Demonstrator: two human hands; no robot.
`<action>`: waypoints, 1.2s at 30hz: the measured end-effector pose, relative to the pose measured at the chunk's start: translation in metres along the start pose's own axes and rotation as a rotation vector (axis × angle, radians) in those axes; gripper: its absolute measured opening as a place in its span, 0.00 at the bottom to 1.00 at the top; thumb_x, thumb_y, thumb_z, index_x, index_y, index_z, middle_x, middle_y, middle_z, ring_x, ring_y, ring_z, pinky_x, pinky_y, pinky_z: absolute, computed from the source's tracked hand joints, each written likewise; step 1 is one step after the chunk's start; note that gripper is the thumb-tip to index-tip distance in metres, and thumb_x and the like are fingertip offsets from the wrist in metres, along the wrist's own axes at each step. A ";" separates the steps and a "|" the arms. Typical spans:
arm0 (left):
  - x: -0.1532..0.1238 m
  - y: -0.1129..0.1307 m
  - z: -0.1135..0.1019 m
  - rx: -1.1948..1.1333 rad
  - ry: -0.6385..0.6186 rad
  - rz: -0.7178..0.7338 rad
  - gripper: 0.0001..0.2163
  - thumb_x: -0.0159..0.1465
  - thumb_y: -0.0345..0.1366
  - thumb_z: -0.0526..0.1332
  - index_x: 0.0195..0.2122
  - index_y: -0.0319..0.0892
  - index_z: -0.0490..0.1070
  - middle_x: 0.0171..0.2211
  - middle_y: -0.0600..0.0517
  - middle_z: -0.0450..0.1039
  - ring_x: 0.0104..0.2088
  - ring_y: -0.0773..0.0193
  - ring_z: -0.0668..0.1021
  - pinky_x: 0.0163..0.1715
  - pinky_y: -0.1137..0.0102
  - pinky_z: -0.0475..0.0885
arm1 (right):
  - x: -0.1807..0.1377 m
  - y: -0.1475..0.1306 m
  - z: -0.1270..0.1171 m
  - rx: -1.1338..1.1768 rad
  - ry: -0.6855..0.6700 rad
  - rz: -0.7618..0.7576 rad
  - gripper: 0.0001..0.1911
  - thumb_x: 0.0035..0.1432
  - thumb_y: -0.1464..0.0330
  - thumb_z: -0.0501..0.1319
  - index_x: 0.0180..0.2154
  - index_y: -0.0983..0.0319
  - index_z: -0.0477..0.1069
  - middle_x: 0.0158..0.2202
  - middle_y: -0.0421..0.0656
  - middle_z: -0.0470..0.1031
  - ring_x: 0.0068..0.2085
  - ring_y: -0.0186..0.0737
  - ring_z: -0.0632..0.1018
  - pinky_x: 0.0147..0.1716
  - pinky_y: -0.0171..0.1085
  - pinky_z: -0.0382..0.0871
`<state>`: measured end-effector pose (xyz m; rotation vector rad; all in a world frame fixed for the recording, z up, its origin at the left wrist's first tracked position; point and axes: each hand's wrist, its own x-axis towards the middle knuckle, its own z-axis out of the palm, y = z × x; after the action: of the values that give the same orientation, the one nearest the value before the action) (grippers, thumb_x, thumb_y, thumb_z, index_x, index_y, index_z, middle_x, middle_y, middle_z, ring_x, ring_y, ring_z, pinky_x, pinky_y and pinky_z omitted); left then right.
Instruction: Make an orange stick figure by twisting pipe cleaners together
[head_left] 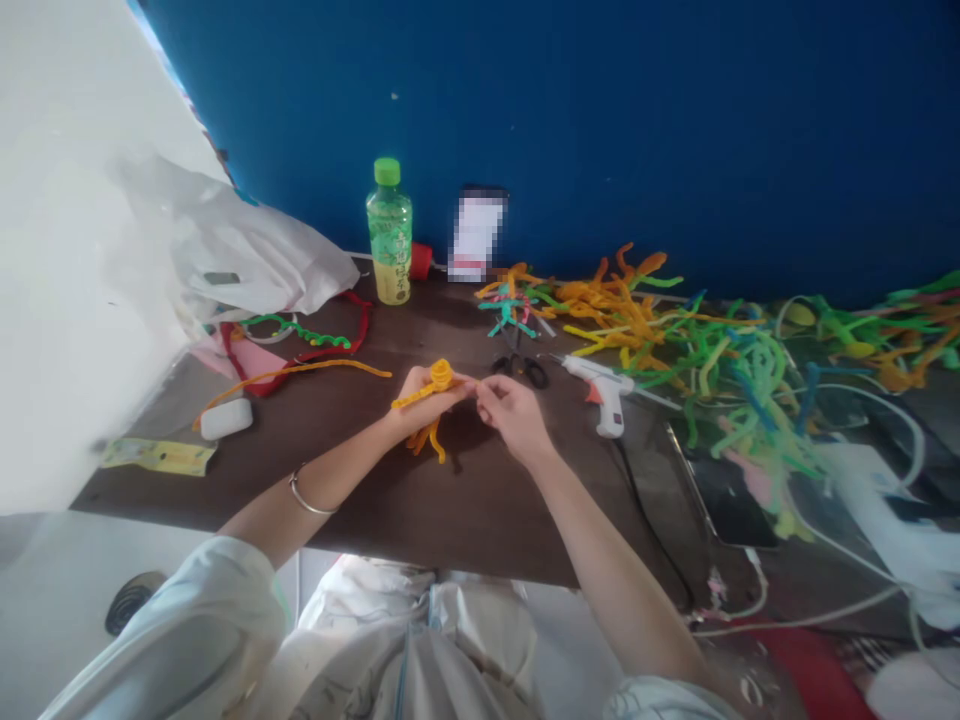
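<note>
In the middle of the head view, my left hand (417, 402) is closed around a twisted orange pipe-cleaner figure (441, 376). A coiled knob stands up at its top, one spiral arm lies across my wrist side, and loose orange ends hang below the hand. Meeting it from the right, my right hand (511, 408) is pinched at the fingertips on a thin orange end of the figure, mostly hidden by the fingers. Both hands are just above the dark table (480, 520).
Scissors (531, 372) and a white glue gun (604, 390) lie right of my hands, before heaped pipe cleaners (630, 310). A green-capped bottle (390, 240) and a propped phone (478, 235) stand behind. A white case (226, 418) sits left; another phone (724, 495) lies right, among cables.
</note>
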<state>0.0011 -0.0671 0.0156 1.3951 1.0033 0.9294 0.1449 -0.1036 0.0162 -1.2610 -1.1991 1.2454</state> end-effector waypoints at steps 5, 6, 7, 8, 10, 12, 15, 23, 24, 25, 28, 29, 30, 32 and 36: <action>0.000 0.003 -0.001 -0.159 -0.054 -0.126 0.14 0.49 0.40 0.64 0.28 0.31 0.74 0.18 0.49 0.71 0.15 0.74 0.66 0.14 0.76 0.63 | -0.005 -0.007 -0.005 -0.449 0.018 -0.352 0.09 0.56 0.64 0.54 0.26 0.61 0.64 0.23 0.38 0.65 0.24 0.30 0.66 0.24 0.31 0.59; 0.000 0.003 -0.001 -0.221 -0.078 -0.158 0.13 0.49 0.39 0.65 0.27 0.30 0.73 0.18 0.50 0.70 0.14 0.74 0.65 0.14 0.77 0.62 | -0.006 -0.008 -0.006 -0.546 0.014 -0.429 0.08 0.56 0.66 0.53 0.26 0.61 0.64 0.24 0.39 0.65 0.26 0.31 0.66 0.26 0.32 0.60; 0.000 0.003 -0.001 -0.288 -0.107 -0.191 0.13 0.48 0.39 0.65 0.26 0.31 0.73 0.18 0.50 0.70 0.14 0.75 0.65 0.13 0.77 0.62 | -0.006 -0.009 -0.007 -0.629 0.009 -0.490 0.08 0.56 0.67 0.53 0.26 0.61 0.64 0.25 0.39 0.64 0.27 0.32 0.66 0.27 0.32 0.60; 0.000 0.004 -0.001 -0.354 -0.134 -0.220 0.12 0.48 0.38 0.66 0.26 0.31 0.73 0.18 0.50 0.70 0.15 0.75 0.65 0.13 0.78 0.63 | -0.007 -0.009 -0.008 -0.685 0.010 -0.528 0.08 0.56 0.68 0.52 0.26 0.62 0.64 0.24 0.39 0.64 0.27 0.32 0.66 0.28 0.32 0.59; 0.001 0.004 -0.001 -0.471 -0.193 -0.266 0.13 0.48 0.36 0.65 0.31 0.32 0.73 0.22 0.50 0.72 0.16 0.76 0.67 0.16 0.78 0.66 | -0.006 -0.009 -0.010 -0.701 0.060 -0.540 0.08 0.55 0.69 0.52 0.25 0.62 0.64 0.23 0.38 0.63 0.25 0.31 0.65 0.26 0.32 0.59; 0.002 0.004 -0.001 -0.572 -0.230 -0.307 0.14 0.49 0.35 0.65 0.36 0.35 0.72 0.27 0.50 0.73 0.19 0.75 0.70 0.21 0.77 0.70 | -0.004 -0.008 -0.012 -0.629 0.168 -0.493 0.08 0.55 0.69 0.52 0.24 0.62 0.62 0.22 0.37 0.63 0.23 0.31 0.65 0.24 0.31 0.59; 0.005 0.004 -0.001 -0.655 -0.187 -0.356 0.12 0.49 0.32 0.66 0.34 0.35 0.70 0.28 0.50 0.73 0.23 0.72 0.74 0.27 0.74 0.73 | 0.000 -0.005 -0.016 -0.514 0.285 -0.399 0.08 0.54 0.67 0.53 0.24 0.62 0.62 0.21 0.37 0.64 0.23 0.31 0.67 0.24 0.31 0.61; 0.011 0.001 -0.005 -0.678 -0.058 -0.365 0.08 0.50 0.31 0.65 0.29 0.32 0.72 0.24 0.49 0.73 0.22 0.71 0.75 0.26 0.75 0.73 | 0.006 0.005 -0.017 -0.340 0.226 -0.288 0.11 0.55 0.62 0.54 0.35 0.63 0.66 0.28 0.42 0.72 0.24 0.32 0.72 0.24 0.33 0.66; 0.011 0.001 -0.005 -0.672 -0.063 -0.362 0.08 0.50 0.31 0.65 0.29 0.32 0.72 0.24 0.48 0.73 0.22 0.70 0.75 0.25 0.75 0.73 | 0.006 0.006 -0.017 -0.286 0.203 -0.258 0.12 0.55 0.62 0.54 0.37 0.63 0.66 0.28 0.43 0.72 0.23 0.32 0.72 0.22 0.32 0.66; 0.011 0.000 -0.005 -0.665 -0.070 -0.357 0.08 0.50 0.32 0.65 0.29 0.32 0.72 0.24 0.48 0.73 0.22 0.70 0.75 0.25 0.75 0.73 | 0.007 0.006 -0.017 -0.247 0.187 -0.238 0.13 0.56 0.61 0.53 0.38 0.63 0.66 0.28 0.43 0.73 0.22 0.32 0.71 0.20 0.32 0.66; 0.011 -0.002 -0.007 -0.638 -0.079 -0.352 0.09 0.49 0.33 0.66 0.29 0.31 0.72 0.24 0.47 0.74 0.22 0.69 0.75 0.25 0.74 0.73 | 0.006 0.006 -0.018 -0.306 0.182 -0.257 0.11 0.56 0.63 0.53 0.37 0.63 0.66 0.25 0.41 0.73 0.21 0.32 0.72 0.20 0.32 0.66; 0.011 -0.002 -0.007 -0.631 -0.079 -0.353 0.10 0.49 0.34 0.66 0.29 0.31 0.72 0.23 0.47 0.73 0.22 0.69 0.75 0.25 0.74 0.73 | 0.005 0.006 -0.020 -0.382 0.188 -0.289 0.10 0.57 0.64 0.53 0.36 0.62 0.67 0.23 0.41 0.72 0.21 0.33 0.72 0.22 0.32 0.67; 0.011 -0.002 -0.007 -0.627 -0.077 -0.355 0.11 0.49 0.34 0.66 0.29 0.31 0.72 0.23 0.47 0.73 0.21 0.69 0.75 0.25 0.74 0.73 | 0.005 0.006 -0.021 -0.476 0.188 -0.331 0.10 0.57 0.65 0.52 0.36 0.62 0.67 0.23 0.41 0.72 0.22 0.33 0.73 0.24 0.33 0.68; 0.011 -0.002 -0.008 -0.630 -0.061 -0.351 0.12 0.48 0.35 0.67 0.29 0.32 0.72 0.23 0.48 0.73 0.21 0.70 0.75 0.25 0.75 0.73 | 0.003 0.006 -0.025 -0.671 0.161 -0.434 0.09 0.58 0.67 0.51 0.37 0.62 0.67 0.25 0.42 0.73 0.25 0.35 0.75 0.30 0.35 0.69; 0.011 -0.002 -0.007 -0.630 -0.008 -0.325 0.12 0.47 0.36 0.67 0.28 0.33 0.71 0.23 0.50 0.73 0.21 0.71 0.74 0.25 0.76 0.73 | 0.001 0.008 -0.032 -0.908 0.019 -0.590 0.13 0.60 0.72 0.46 0.40 0.63 0.67 0.32 0.46 0.74 0.31 0.38 0.76 0.34 0.37 0.70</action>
<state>-0.0020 -0.0540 0.0136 0.6853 0.8004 0.8877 0.1768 -0.1027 0.0090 -1.3483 -2.0411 0.2235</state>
